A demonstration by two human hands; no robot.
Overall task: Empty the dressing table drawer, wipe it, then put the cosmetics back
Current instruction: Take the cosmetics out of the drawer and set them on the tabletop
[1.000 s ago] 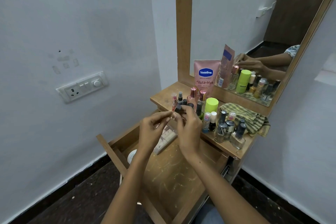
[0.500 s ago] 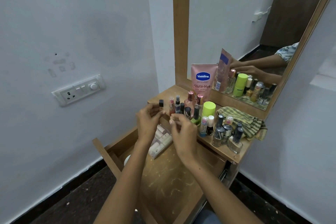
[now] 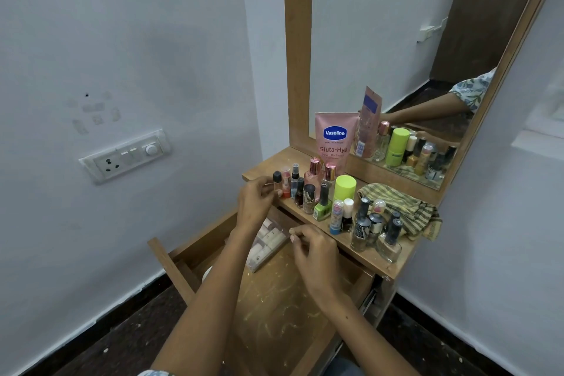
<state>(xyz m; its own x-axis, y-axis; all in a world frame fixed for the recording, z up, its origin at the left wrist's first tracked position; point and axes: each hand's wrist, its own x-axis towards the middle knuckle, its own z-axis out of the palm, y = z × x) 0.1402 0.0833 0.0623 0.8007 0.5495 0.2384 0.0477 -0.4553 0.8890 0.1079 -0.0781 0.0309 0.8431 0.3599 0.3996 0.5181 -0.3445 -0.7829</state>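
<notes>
The open wooden drawer (image 3: 171,265) juts out below the dressing table top (image 3: 262,166). Its scratched bottom is mostly bare. A clear box of pale cosmetics (image 3: 268,246) lies at its back left, with a white round thing (image 3: 207,273) near the left wall. Several small bottles stand in a row on the top. My left hand (image 3: 254,203) pinches the base of a small black-capped bottle (image 3: 276,180) at the row's left end. Over the drawer's back, my right hand (image 3: 314,253) hovers with loosely curled fingers and nothing visible in them.
A pink Vaseline tube (image 3: 334,140) leans on the mirror (image 3: 396,55). A lime-capped bottle (image 3: 345,188), nail polishes (image 3: 363,223) and a striped cloth (image 3: 399,207) crowd the top's right half. A switchboard (image 3: 125,156) is on the left wall.
My hands came apart. The left one carried the black-capped bottle to the left end of the row, and the right one dropped lower over the drawer.
</notes>
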